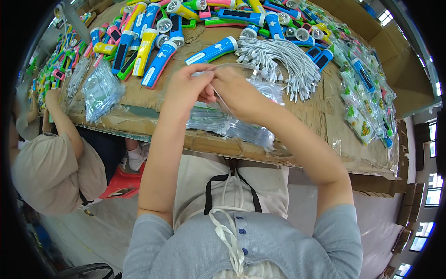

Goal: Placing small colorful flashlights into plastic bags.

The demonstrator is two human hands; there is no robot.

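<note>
My left hand (186, 88) and my right hand (239, 95) meet over the near edge of the table, fingers bent and pressed together. Between them is a clear plastic bag (224, 100), its thin edge curving out around the right fingers; much of it is hidden by the hands. Below them lies a stack of clear plastic bags (246, 132). Just beyond the fingers rests a blue and green flashlight (211, 51). A bundle of white charging cables (297, 67) fans out to the right of my hands.
Many colourful flashlights (148, 46) are heaped at the back of the cardboard-covered table (320, 135). Bagged flashlights (367, 102) pile up on the right. More clear bags (102, 90) lie left. A co-worker (55, 172) sits at the left by a red stool (123, 183).
</note>
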